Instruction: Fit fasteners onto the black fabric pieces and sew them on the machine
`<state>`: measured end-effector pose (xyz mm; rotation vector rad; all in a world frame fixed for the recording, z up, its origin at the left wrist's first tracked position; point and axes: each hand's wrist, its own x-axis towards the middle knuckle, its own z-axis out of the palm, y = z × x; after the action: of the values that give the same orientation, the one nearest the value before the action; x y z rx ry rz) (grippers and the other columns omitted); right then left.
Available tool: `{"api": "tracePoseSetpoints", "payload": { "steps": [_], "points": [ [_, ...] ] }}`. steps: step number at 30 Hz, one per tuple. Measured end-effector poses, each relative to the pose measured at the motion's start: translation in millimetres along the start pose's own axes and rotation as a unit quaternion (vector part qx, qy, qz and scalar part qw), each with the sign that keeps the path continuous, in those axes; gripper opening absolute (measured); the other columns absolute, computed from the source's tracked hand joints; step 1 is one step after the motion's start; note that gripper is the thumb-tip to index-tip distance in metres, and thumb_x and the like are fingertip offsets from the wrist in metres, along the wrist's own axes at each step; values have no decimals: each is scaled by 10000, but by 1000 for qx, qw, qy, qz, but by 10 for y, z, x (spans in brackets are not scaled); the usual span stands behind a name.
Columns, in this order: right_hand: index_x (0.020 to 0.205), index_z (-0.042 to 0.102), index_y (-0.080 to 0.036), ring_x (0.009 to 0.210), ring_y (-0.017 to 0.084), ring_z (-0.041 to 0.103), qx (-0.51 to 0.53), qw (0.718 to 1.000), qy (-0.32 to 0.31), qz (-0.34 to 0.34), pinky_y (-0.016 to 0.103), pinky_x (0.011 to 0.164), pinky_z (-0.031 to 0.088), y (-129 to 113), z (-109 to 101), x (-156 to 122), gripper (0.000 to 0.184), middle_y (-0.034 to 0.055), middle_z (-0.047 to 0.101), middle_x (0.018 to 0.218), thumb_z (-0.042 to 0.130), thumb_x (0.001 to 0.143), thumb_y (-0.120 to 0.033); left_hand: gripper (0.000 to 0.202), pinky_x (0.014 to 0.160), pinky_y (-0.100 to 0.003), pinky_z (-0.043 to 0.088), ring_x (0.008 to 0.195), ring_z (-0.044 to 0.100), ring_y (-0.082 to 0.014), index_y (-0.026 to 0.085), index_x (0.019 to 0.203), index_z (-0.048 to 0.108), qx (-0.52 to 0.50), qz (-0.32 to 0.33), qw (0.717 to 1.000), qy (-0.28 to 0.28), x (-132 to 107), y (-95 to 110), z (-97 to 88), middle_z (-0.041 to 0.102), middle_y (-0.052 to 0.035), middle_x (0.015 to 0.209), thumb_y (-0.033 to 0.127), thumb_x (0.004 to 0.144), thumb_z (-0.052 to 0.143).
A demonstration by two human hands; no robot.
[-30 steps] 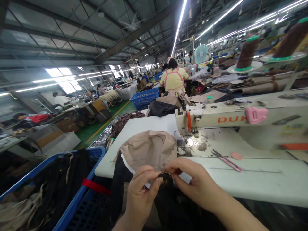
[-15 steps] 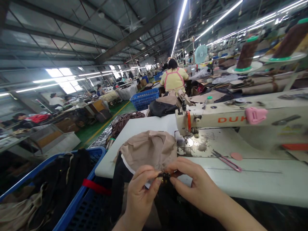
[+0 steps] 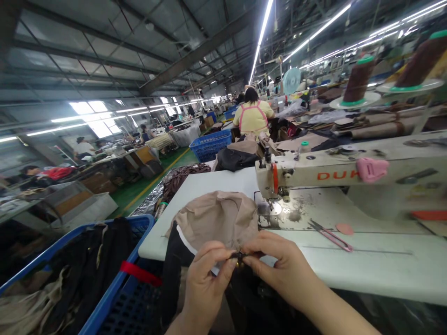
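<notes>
A beige and black fabric piece (image 3: 213,216) with a white inner edge lies over the front of the sewing table, its beige part hollow like an open pouch. At its near edge my left hand (image 3: 208,274) pinches a small dark part (image 3: 239,255) between thumb and fingers. My right hand (image 3: 275,260) grips the same part from the other side, fingertips close to those of the left. A brass-coloured glint shows just below the fingertips; the part is too small to make out fully. The black portion of the fabric hangs down below my hands.
The sewing machine (image 3: 349,163) stands right of the fabric. Pink-handled thread snips (image 3: 331,236) and a round pink disc (image 3: 344,229) lie on the table (image 3: 370,265). A blue basket (image 3: 138,246) of dark and beige fabric is at left. Ahead sits a person in yellow (image 3: 253,116).
My right fingertips have moved slightly left, nearer the left ones, and cover more of the small dark part. The fabric stays in nearly the same place.
</notes>
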<state>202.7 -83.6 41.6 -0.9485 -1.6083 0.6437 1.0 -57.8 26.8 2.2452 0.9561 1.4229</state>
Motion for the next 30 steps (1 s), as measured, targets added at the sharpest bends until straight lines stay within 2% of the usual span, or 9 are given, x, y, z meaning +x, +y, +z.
{"api": "tracePoseSetpoints", "payload": {
  "steps": [13,17,20,22,25,30],
  "points": [
    [927,752,-229,695,135,666,-40,997,22,-56,218,645,530,77,40,-70,132,24,708,804,643,913,-157,59,699,-241,569,800,690,-162,202,917,747,-2,-2,1000,-27,-20,-21,-39,706,-45,895,176,924,694],
    [935,743,-232,712,140,676,-50,996,13,-68,217,649,532,67,22,-71,125,28,718,817,642,921,-159,67,752,-260,572,832,692,-168,208,935,743,-4,13,999,-33,-11,-33,-51,695,-44,905,168,924,691],
    [934,740,-232,717,137,683,-58,996,19,-71,212,655,531,65,20,-78,113,26,728,823,656,920,-157,47,838,-287,581,943,694,-191,208,919,738,-18,22,999,-30,3,-68,-57,687,-70,1011,173,909,709],
    [922,741,-232,722,137,686,-59,996,29,-65,212,665,534,67,26,-83,104,23,733,825,669,913,-158,56,878,-291,580,999,693,-194,207,914,724,-45,31,998,-38,18,-82,-55,693,-77,1077,154,907,707],
    [900,745,-232,722,137,683,-55,997,43,-38,211,672,534,73,34,-85,93,9,728,795,697,885,-155,108,876,-266,579,978,707,-170,215,942,710,-79,30,995,-54,35,-78,-44,718,-58,1056,114,921,678],
    [912,757,-224,724,138,682,-30,999,42,12,211,686,543,82,28,-100,95,-1,734,795,746,842,-162,162,890,-251,575,984,714,-160,228,987,719,-69,24,996,-55,10,-57,-37,718,-41,1058,89,918,672]
  ]
}}
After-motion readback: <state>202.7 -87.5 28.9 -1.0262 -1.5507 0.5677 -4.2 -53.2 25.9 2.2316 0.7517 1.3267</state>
